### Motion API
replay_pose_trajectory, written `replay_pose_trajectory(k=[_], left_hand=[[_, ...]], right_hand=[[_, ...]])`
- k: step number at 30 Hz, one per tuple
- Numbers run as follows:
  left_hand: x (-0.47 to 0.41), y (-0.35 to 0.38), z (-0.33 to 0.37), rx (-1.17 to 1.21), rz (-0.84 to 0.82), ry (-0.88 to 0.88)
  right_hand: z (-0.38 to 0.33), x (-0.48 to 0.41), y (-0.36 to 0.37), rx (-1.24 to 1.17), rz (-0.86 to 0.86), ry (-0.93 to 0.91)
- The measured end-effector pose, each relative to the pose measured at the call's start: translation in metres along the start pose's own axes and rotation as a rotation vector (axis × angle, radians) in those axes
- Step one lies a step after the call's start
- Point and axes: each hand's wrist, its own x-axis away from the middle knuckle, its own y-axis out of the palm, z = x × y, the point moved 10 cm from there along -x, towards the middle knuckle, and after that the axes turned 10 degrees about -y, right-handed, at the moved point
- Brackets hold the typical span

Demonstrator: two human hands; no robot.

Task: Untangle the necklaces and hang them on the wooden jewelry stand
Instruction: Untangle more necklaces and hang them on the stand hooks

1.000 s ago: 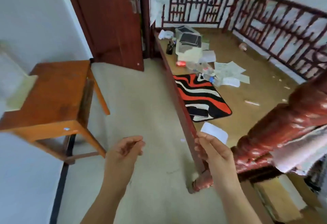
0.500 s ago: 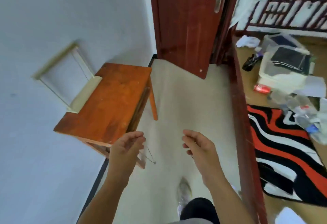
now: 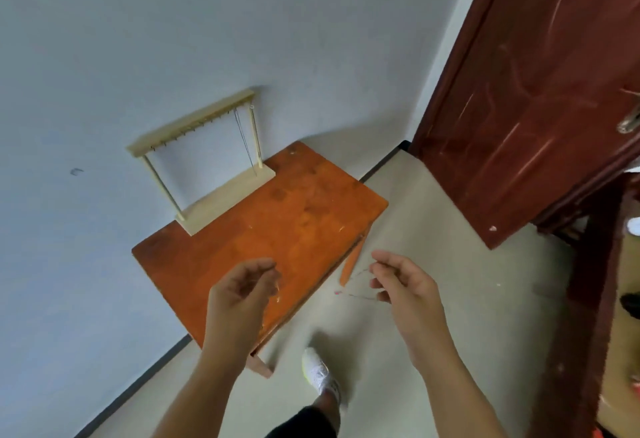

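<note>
One necklace (image 3: 356,296) is in my grip: the right hand (image 3: 405,287) has thumb and fingers curled in on a thin chain. Two strands run out from the fingertips toward the left and meet at a small pink bead that hangs free over the floor, just past the near corner of the table (image 3: 277,223). The left hand (image 3: 242,295) sits level with it, well apart to the left, with its fingers curled toward the thumb above the table's near edge. A faint glint shows by its fingertips, but I cannot tell whether it is pinching a strand or holding nothing.

Out ahead of both hands and to the left, at the table's far edge against the pale wall, stands the wooden jewelry stand (image 3: 194,121), upright, with its row of small hooks under the top bar. One chain (image 3: 245,139) already hangs from a hook near the right-hand post, reaching down to the base. The other hooks look bare.

By my reading, one piece is hung and the one in hand appears free of knots but is not yet on a hook. I see no other necklaces on the table. Off to the right is a dark red door (image 3: 536,91), and below the hands a white shoe (image 3: 320,373).
</note>
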Motion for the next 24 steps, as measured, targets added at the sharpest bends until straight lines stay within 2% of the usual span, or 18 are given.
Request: replay_pose_trajectory(k=[4,7,12,15,24], left_hand=[[-0.074,0.014,0.003,0.078,0.074,-0.056],[-0.122,0.022,0.032,0.123,0.113,-0.055],[-0.171,0.020,0.074,0.128,0.199,-0.018],[-0.189,0.014,0.070,0.141,0.270,-0.045],[-0.221,0.001,0.007,0.158,0.545,-0.283]], right_hand=[[-0.005,-0.086,0.040,0.071,-0.162,-0.002],[-0.031,-0.143,0.070,0.096,-0.281,-0.041],[-0.063,-0.209,0.109,0.131,-0.384,-0.090],[-0.054,-0.238,0.137,0.151,-0.465,-0.070],[0.024,-0.312,0.226,0.261,-0.835,0.103]])
